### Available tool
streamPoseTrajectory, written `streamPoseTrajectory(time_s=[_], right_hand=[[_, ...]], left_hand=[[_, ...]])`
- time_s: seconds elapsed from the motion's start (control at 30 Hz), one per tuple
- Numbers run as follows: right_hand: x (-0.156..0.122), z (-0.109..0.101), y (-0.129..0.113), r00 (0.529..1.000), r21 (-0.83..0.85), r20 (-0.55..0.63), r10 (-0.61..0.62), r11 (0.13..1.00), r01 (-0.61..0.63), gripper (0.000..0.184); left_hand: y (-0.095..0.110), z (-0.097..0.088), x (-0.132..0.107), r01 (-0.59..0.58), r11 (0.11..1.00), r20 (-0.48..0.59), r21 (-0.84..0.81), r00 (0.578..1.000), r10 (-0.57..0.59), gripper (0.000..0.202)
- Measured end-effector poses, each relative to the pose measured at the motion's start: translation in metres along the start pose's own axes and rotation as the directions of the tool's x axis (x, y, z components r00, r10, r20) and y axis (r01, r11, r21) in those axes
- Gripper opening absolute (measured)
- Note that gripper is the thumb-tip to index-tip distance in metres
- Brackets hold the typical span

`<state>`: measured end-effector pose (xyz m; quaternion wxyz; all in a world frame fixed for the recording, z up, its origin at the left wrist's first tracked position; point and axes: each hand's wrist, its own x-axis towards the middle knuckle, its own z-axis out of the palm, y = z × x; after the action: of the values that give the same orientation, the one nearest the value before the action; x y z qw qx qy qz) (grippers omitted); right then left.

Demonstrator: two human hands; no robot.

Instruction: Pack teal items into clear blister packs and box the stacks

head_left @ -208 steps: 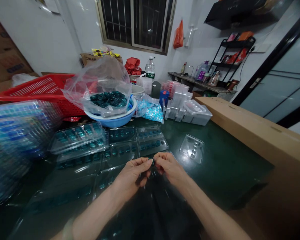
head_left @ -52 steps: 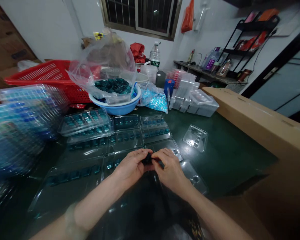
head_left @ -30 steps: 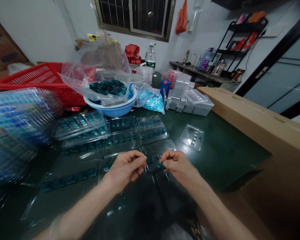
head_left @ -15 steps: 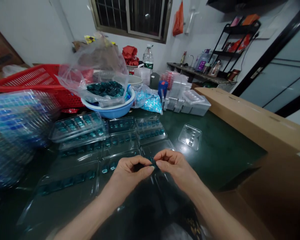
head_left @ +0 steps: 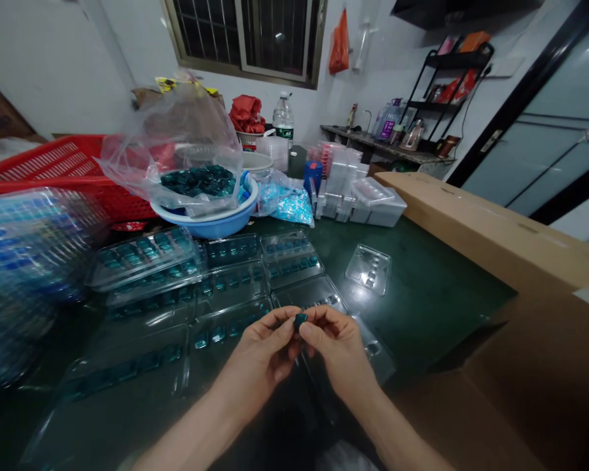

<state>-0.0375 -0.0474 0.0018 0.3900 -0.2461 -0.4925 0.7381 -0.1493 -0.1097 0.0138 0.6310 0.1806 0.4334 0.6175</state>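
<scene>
Nearest of all are the person's two bare hands, up over the dark green worktop [head_left: 436,268]. The fingers of the left hand [head_left: 264,350] and the fingers of the right hand [head_left: 341,340] all pinch one small teal piece [head_left: 300,320]. It is in the air between the tips, with both thumbs on the near side. I can't see what its far side looks like.

To do this bit well, I think the squeeze should be soft, because a thing so small and shiny could pop out and hop away. One hand should hold firm while the other turns it. Staying low seems wise too, so a drop would not go far, and the wrists should not bump anything.

Just past the hands is a clear tray [head_left: 304,286], partly hidden by them. To its left, more clear trays [head_left: 233,299] lie side by side, with rows of teal pieces [head_left: 218,333] in them. One lone tray [head_left: 357,267] lies apart on the right. Farther back, a blue bowl [head_left: 226,227] holds a see-through bag [head_left: 216,131] with a big dark teal heap [head_left: 201,181] inside. At the very back is a window [head_left: 275,42].
</scene>
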Motion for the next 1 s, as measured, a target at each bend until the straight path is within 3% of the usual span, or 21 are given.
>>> streamPoseTrajectory(time_s=[0.13,0.37,0.43,0.5,0.57,0.7,0.83,1.0], right_hand=[[-0.002,0.001,-0.004,0.999,-0.09,-0.01,-0.034,0.995,0.033,0.013],[0.001,-0.001,0.01,0.998,-0.099,0.058,0.014,0.995,-0.008,0.023],[0.002,-0.001,0.013,0.996,-0.122,0.074,0.04,0.992,-0.031,0.023],[0.001,-0.001,0.014,0.999,-0.244,0.036,-0.01,0.97,0.018,0.014],[0.001,-0.002,0.012,0.988,-0.432,0.038,-0.147,0.889,0.149,0.019],[0.005,-0.006,0.005,0.909,-0.631,0.234,-0.344,0.658,0.411,0.014],[0.025,-0.025,-0.007,0.889,-0.697,0.288,-0.355,0.56,0.449,0.013],[0.054,-0.055,-0.004,0.895,-0.788,0.355,-0.269,0.429,0.442,0.014]], left_hand=[[0.005,-0.005,-0.003,0.006,0.996,0.01,0.088,1.0,-0.007,0.014],[0.014,-0.006,-0.006,0.016,0.999,0.014,0.043,1.0,-0.017,0.015],[0.015,-0.005,-0.007,-0.017,0.996,-0.025,0.083,1.0,0.019,0.017],[0.014,-0.005,-0.005,-0.045,0.982,-0.096,0.185,0.993,0.063,0.019],[0.011,-0.006,0.0,-0.041,0.955,-0.17,0.295,0.981,0.095,0.019],[0.004,-0.004,0.016,-0.049,0.937,-0.189,0.347,0.974,0.121,0.018],[0.009,-0.005,0.032,-0.051,0.973,-0.148,0.225,0.985,0.086,0.012],[0.026,-0.032,0.035,-0.057,0.997,-0.224,0.049,0.972,0.067,0.012]])
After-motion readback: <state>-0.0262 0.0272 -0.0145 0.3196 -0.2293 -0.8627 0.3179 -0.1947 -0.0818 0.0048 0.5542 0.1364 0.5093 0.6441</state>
